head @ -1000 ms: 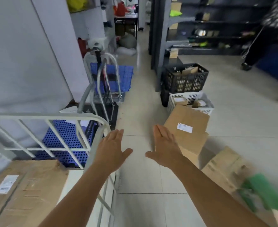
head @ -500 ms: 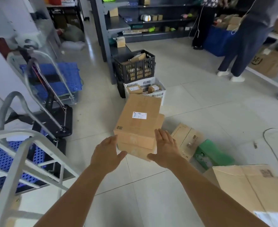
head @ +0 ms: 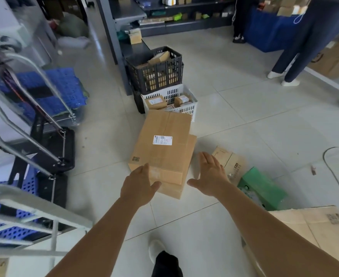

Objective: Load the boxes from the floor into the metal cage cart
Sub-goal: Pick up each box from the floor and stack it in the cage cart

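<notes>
Your spread left hand and right hand have neared the centre box, whose lower one stays mostly hidden

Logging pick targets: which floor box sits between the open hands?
The labelled box stacked on another; the printed carton and green box lie right of the right hand.

Both hands spread wider, nearer top box.
</notes>
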Demonstrator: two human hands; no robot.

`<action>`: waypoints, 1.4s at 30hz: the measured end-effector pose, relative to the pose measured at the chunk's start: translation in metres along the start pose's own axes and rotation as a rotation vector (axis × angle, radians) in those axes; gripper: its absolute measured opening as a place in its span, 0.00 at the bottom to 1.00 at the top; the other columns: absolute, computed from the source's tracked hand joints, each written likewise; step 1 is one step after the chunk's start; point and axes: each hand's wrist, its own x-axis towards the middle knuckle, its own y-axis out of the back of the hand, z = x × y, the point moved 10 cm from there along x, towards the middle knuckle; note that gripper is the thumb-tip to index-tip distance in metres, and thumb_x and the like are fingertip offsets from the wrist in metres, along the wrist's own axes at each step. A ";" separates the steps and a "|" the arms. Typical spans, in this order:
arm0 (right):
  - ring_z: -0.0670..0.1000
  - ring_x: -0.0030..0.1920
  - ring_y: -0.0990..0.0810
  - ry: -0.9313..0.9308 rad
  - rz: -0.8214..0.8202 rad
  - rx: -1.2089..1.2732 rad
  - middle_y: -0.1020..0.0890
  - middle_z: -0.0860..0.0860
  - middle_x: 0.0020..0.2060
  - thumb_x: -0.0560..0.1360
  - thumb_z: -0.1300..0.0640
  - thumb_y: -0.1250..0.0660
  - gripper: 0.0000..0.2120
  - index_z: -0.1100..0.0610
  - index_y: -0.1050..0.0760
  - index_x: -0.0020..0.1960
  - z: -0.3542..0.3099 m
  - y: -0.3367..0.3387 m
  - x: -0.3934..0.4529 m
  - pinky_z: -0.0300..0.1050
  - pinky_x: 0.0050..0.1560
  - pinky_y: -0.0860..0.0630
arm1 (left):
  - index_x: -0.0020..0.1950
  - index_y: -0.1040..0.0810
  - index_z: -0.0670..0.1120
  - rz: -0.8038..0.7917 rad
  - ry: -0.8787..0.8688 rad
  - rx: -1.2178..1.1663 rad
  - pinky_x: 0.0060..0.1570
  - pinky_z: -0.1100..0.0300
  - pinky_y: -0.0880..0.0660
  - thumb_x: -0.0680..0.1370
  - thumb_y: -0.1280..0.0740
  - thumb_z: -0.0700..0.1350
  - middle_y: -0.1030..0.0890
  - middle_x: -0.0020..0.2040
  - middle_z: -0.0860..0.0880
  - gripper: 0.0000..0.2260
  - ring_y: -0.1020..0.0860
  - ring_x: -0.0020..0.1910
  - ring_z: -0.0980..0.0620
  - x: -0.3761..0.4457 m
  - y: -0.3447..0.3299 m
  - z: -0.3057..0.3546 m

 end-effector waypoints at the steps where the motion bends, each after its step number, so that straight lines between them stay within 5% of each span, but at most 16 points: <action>1: 0.53 0.79 0.56 -0.009 -0.003 -0.004 0.54 0.49 0.79 0.74 0.41 0.32 0.49 0.54 0.60 0.80 -0.001 0.001 0.015 0.51 0.76 0.53 | 0.79 0.49 0.45 -0.002 0.006 -0.007 0.72 0.54 0.40 0.79 0.41 0.59 0.41 0.78 0.47 0.34 0.41 0.76 0.48 0.015 0.000 -0.002; 9: 0.53 0.78 0.53 -0.025 -0.039 -0.051 0.52 0.49 0.79 0.74 0.41 0.33 0.47 0.55 0.58 0.80 -0.018 0.014 0.131 0.51 0.76 0.49 | 0.79 0.48 0.45 -0.022 0.097 -0.086 0.69 0.53 0.38 0.79 0.39 0.57 0.39 0.76 0.47 0.34 0.38 0.74 0.47 0.117 0.013 -0.033; 24: 0.56 0.78 0.51 0.170 -0.156 -0.166 0.50 0.53 0.78 0.74 0.42 0.31 0.48 0.57 0.56 0.79 -0.009 -0.004 0.369 0.53 0.74 0.46 | 0.73 0.38 0.45 0.020 0.551 -0.273 0.60 0.49 0.27 0.76 0.34 0.57 0.27 0.66 0.45 0.30 0.26 0.62 0.43 0.243 -0.045 -0.076; 30: 0.55 0.78 0.52 0.250 -0.260 -0.295 0.53 0.53 0.79 0.74 0.41 0.32 0.49 0.57 0.59 0.80 0.019 -0.037 0.482 0.54 0.76 0.48 | 0.78 0.48 0.44 -0.018 0.782 -0.297 0.66 0.48 0.31 0.77 0.35 0.57 0.33 0.72 0.44 0.37 0.32 0.69 0.43 0.287 -0.102 -0.082; 38: 0.56 0.78 0.51 0.294 -0.327 -0.329 0.52 0.54 0.79 0.74 0.42 0.31 0.50 0.59 0.59 0.80 0.043 -0.100 0.600 0.54 0.75 0.48 | 0.75 0.44 0.42 -0.062 1.134 -0.595 0.60 0.43 0.28 0.73 0.31 0.55 0.29 0.65 0.40 0.37 0.28 0.63 0.37 0.318 -0.216 -0.090; 42: 0.57 0.78 0.49 0.294 -0.337 -0.365 0.51 0.55 0.79 0.73 0.43 0.29 0.51 0.58 0.59 0.80 0.054 -0.131 0.648 0.54 0.74 0.45 | 0.77 0.52 0.41 -0.094 1.245 -0.642 0.61 0.44 0.29 0.72 0.29 0.56 0.33 0.68 0.39 0.44 0.29 0.64 0.36 0.337 -0.256 -0.101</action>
